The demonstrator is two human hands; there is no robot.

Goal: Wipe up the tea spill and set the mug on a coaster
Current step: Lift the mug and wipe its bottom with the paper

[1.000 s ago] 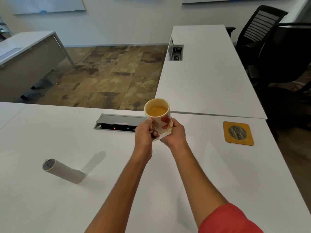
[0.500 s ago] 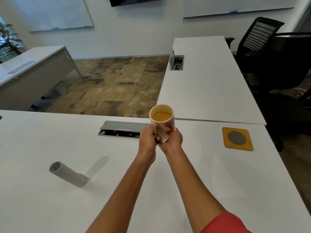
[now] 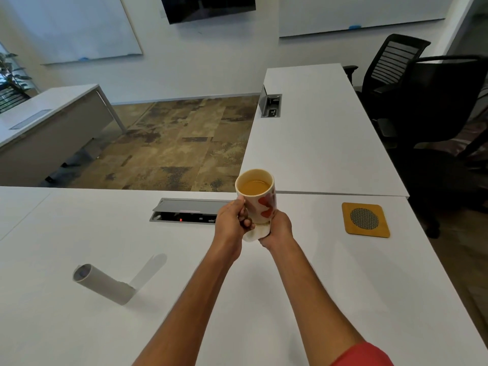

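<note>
Above the white table point(image 3: 303, 299), the left hand point(image 3: 231, 224) is gripping the handle side of the mug point(image 3: 257, 198) of tea with curled fingers, while the right hand point(image 3: 278, 231) is pressing a crumpled tissue point(image 3: 254, 233) under its base; the coaster point(image 3: 365, 220) is lying well apart on the right

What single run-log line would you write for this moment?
left hand: grips mug | right hand: holds tissue under mug | mug: lifted, tea inside | coaster: bare, to the right

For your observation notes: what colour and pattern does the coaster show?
The coaster is mustard yellow with a dark mesh oval in the centre, seen in the head view.
</note>
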